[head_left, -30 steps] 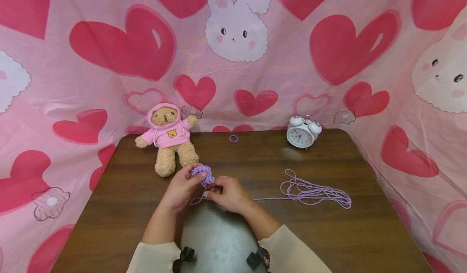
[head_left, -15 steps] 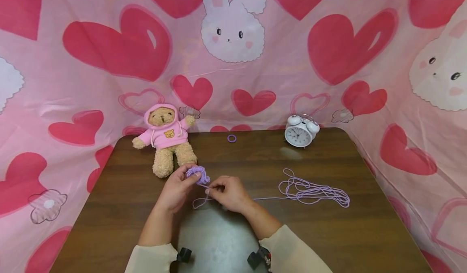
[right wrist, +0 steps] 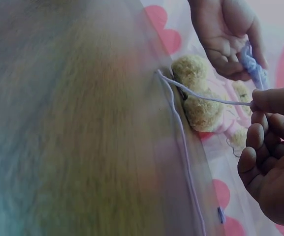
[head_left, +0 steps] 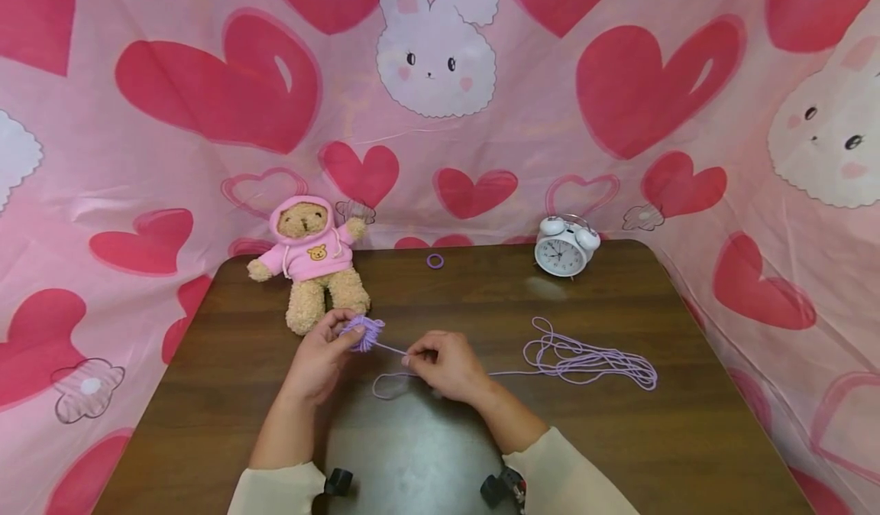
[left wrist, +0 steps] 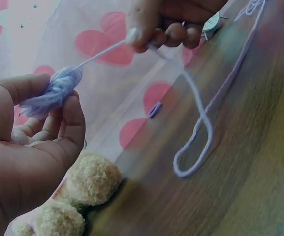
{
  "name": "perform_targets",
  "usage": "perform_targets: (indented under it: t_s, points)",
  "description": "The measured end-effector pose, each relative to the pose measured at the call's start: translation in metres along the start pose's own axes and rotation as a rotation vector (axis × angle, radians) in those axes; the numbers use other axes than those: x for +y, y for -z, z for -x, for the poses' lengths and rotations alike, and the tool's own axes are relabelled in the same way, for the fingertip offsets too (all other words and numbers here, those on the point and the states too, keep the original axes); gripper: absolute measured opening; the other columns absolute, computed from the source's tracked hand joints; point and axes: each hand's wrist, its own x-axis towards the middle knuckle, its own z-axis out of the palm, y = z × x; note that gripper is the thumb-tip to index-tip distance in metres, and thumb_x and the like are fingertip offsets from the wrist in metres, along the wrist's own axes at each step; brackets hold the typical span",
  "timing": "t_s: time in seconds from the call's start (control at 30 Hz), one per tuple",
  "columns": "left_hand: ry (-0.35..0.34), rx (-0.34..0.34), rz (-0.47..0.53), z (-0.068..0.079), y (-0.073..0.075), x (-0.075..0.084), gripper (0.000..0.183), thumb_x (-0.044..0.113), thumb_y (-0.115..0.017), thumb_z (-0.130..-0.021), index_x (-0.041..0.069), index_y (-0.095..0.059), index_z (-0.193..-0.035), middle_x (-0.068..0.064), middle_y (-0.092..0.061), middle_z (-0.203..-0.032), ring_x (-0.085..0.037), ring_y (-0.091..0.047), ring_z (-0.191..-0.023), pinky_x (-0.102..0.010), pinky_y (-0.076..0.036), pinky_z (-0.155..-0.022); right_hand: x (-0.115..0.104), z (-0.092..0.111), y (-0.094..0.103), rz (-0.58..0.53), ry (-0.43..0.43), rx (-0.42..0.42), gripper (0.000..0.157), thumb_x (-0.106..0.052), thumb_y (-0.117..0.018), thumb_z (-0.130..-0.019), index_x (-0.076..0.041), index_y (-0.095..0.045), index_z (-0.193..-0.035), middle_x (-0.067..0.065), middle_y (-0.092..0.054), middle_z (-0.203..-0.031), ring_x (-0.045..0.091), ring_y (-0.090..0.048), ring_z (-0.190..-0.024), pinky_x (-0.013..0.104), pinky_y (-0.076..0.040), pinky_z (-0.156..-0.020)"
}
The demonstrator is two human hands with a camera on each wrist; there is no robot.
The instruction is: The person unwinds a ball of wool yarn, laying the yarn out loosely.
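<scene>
My left hand (head_left: 318,361) pinches a small wound bundle of lilac yarn (head_left: 363,333) between thumb and fingers, just in front of the teddy bear's feet. From that bundle a taut strand (left wrist: 100,55) runs across to my right hand (head_left: 448,365), whose thumb and forefinger pinch it. Past the right hand the yarn hangs in a slack loop (left wrist: 193,169). It then leads right over the table to a loose pile of the same yarn (head_left: 598,364). In the right wrist view, the other fingers of the right hand (right wrist: 279,152) are curled below the pinch.
A teddy bear (head_left: 312,259) in a pink hoodie sits at the table's back left. A purple ring (head_left: 435,261) lies near the back edge, and a white alarm clock (head_left: 565,247) stands at back right. Heart-patterned cloth (head_left: 440,140) surrounds the brown table (head_left: 687,438).
My hands have drawn apart, the left with the bundle going left and the right going slightly right. The strand between them has lengthened and pulled straight.
</scene>
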Motion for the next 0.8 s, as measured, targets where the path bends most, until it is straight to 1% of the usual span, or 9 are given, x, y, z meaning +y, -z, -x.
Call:
perform_targets:
  t_s: [0.13,0.2,0.3,0.43,0.53,0.67,0.8]
  points:
    - [-0.001,0.016,0.002,0.001,0.003,0.0,0.023,-0.001,-0.059,-0.102,0.001,-0.047,-0.121,0.001,-0.068,-0.099,-0.01,-0.066,-0.088,-0.023,-0.055,-0.077,0.001,0.004,0.006,-0.003,-0.009,0.009,0.004,-0.019,-0.081,-0.09,-0.016,-0.08,-0.088,-0.013,-0.065,-0.079,0.002,-0.057,-0.069,0.022,-0.05,-0.063]
    - [0.007,0.028,0.004,0.001,0.004,0.0,0.028,-0.001,-0.058,-0.102,-0.002,-0.044,-0.126,0.001,-0.068,-0.099,-0.009,-0.065,-0.088,-0.023,-0.055,-0.077,0.002,0.005,0.009,-0.001,-0.009,0.012,0.004,-0.02,-0.081,-0.09,-0.016,-0.08,-0.088,-0.013,-0.065,-0.079,0.003,-0.057,-0.07,0.022,-0.05,-0.063]
    - [0.018,0.043,0.011,0.002,0.006,0.0,0.035,-0.001,-0.057,-0.103,-0.004,-0.039,-0.133,0.002,-0.067,-0.099,-0.009,-0.065,-0.088,-0.024,-0.054,-0.077,0.005,0.007,0.013,0.004,-0.017,0.012,0.004,-0.019,-0.081,-0.09,-0.016,-0.08,-0.088,-0.014,-0.064,-0.079,0.003,-0.057,-0.07,0.023,-0.05,-0.064]
    - [0.024,0.074,0.024,0.002,0.008,0.001,0.037,-0.002,-0.053,-0.104,-0.002,-0.036,-0.137,0.003,-0.065,-0.099,-0.009,-0.063,-0.088,-0.023,-0.053,-0.077,0.01,0.011,0.017,0.011,-0.032,0.006,0.004,-0.018,-0.081,-0.09,-0.016,-0.08,-0.087,-0.014,-0.063,-0.079,0.003,-0.056,-0.069,0.022,-0.049,-0.063]
    - [0.019,0.096,0.041,0.002,0.01,0.002,0.038,-0.004,-0.051,-0.104,-0.002,-0.035,-0.138,0.003,-0.064,-0.099,-0.01,-0.063,-0.088,-0.025,-0.052,-0.078,0.014,0.014,0.019,0.015,-0.022,0.013,0.004,-0.017,-0.081,-0.09,-0.017,-0.079,-0.086,-0.014,-0.063,-0.079,0.002,-0.056,-0.068,0.022,-0.049,-0.062]
    - [0.007,0.113,0.075,0.004,0.015,0.004,0.033,-0.005,-0.051,-0.103,0.002,-0.039,-0.134,0.001,-0.064,-0.1,-0.012,-0.064,-0.09,-0.027,-0.054,-0.08,0.02,0.02,0.025,0.024,-0.004,0.025,0.005,-0.017,-0.081,-0.089,-0.017,-0.079,-0.084,-0.014,-0.063,-0.078,0.002,-0.056,-0.068,0.022,-0.049,-0.062]
    - [-0.011,0.117,0.109,0.007,0.022,0.006,0.029,-0.005,-0.05,-0.103,0.007,-0.042,-0.129,0.002,-0.065,-0.1,-0.011,-0.065,-0.088,-0.027,-0.053,-0.079,0.027,0.025,0.032,0.043,0.003,0.039,0.006,-0.017,-0.081,-0.09,-0.018,-0.078,-0.084,-0.015,-0.063,-0.079,0.001,-0.055,-0.068,0.022,-0.048,-0.062]
